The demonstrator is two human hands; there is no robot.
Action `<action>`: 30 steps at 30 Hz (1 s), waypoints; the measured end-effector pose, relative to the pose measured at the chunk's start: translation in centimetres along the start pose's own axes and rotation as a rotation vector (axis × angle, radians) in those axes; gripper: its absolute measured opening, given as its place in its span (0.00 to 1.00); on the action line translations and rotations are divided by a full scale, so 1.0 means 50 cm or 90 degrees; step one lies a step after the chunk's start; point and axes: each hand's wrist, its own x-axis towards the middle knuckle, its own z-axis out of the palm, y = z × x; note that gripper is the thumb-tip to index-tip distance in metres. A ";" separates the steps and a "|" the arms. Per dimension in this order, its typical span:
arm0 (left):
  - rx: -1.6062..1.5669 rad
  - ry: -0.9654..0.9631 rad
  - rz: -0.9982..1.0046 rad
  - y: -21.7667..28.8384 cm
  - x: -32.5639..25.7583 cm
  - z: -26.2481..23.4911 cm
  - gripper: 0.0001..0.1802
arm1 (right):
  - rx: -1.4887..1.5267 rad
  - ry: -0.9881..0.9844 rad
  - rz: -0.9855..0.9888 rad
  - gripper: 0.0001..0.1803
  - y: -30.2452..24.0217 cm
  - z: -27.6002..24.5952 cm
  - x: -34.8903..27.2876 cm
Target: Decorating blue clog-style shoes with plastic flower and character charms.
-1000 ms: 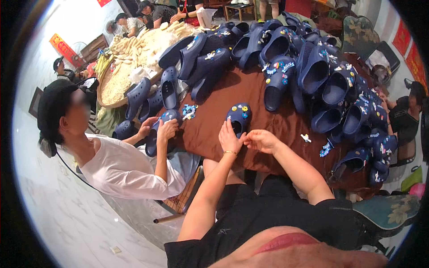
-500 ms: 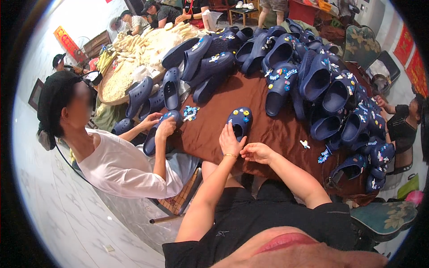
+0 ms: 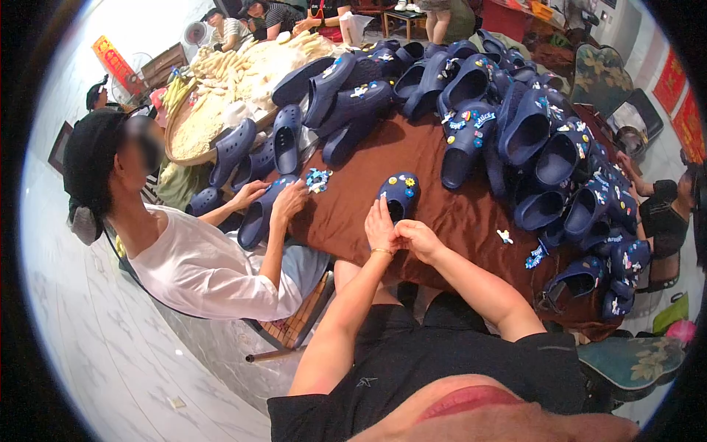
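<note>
A navy clog (image 3: 400,189) with yellow, white and blue charms on its upper lies in front of me on the brown cloth (image 3: 339,221), toe away from me. My left hand (image 3: 381,227) grips its near left side, its fingers lying along the edge and covering part of the opening. My right hand (image 3: 418,240) is closed, fingertips pinched together against my left thumb at the clog's near end. What those fingertips hold, if anything, is too small to make out. On the cloth to the right lie a small white charm (image 3: 505,236) and a blue charm cluster (image 3: 537,255).
Decorated navy clogs (image 3: 471,140) are piled along the table's far and right sides. At left, a co-worker in a white shirt (image 3: 199,258) handles another clog (image 3: 258,217) beside a charm cluster (image 3: 318,180). Behind stands a round tray (image 3: 171,144) of pale pieces.
My right hand has moved left and closed against my left hand. The co-worker's near hand has shifted right on their clog. The whole view has shifted slightly.
</note>
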 end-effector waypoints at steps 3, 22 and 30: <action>0.013 -0.006 0.010 -0.007 -0.002 0.003 0.40 | -0.040 -0.003 -0.016 0.11 0.001 0.017 0.004; -0.003 0.022 0.014 0.015 0.000 -0.012 0.48 | -0.107 -0.003 -0.020 0.09 0.028 0.002 0.003; 0.000 -0.012 -0.014 0.012 0.001 -0.007 0.50 | -0.136 -0.013 -0.034 0.07 0.028 0.004 0.002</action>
